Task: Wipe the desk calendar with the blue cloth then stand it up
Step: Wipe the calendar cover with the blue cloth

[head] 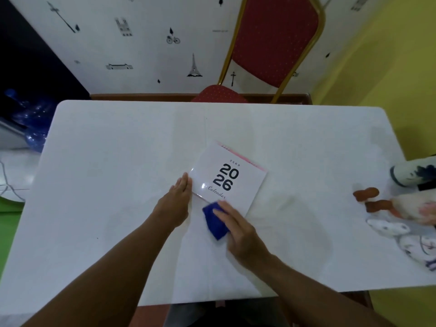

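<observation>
The desk calendar [238, 166] lies flat near the middle of the white table [118, 161], turned at an angle, its white cover printed "2026 Calendar" and a pink edge showing along its far side. My left hand [175, 204] rests flat, fingers together, against the calendar's left edge. My right hand [238, 230] presses the blue cloth [215, 223] down over the calendar's near corner, which the cloth and fingers hide.
A stuffed toy with orange feet [387, 206] and a white-and-blue object [412, 173] lie at the table's right edge. A red chair with a gold frame [271, 43] stands behind the table. Blue plastic bottles [30, 119] sit off the left side.
</observation>
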Motion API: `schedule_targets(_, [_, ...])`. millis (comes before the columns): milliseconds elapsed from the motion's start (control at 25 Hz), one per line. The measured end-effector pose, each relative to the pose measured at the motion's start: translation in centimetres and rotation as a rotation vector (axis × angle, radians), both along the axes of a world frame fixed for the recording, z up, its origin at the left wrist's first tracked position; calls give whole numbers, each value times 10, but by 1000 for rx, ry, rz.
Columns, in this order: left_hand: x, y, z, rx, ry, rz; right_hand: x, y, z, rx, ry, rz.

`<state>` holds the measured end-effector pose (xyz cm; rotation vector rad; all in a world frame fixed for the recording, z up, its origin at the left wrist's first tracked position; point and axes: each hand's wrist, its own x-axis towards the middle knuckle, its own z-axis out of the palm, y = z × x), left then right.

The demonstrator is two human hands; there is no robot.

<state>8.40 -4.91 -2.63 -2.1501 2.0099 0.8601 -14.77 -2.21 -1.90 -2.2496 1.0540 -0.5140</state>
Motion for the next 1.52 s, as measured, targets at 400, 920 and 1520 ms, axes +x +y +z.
schedule_targets(400, [3,2,-6,-45,44,23,79,-170,-26,202,299,-77])
schedule_targets(920, [2,-9,4,95,110,74,18,-26,-29,59,286,176])
schedule_targets(1520, [-71,69,40,-221,99,-212,-27,-15,25,509,152,-2])
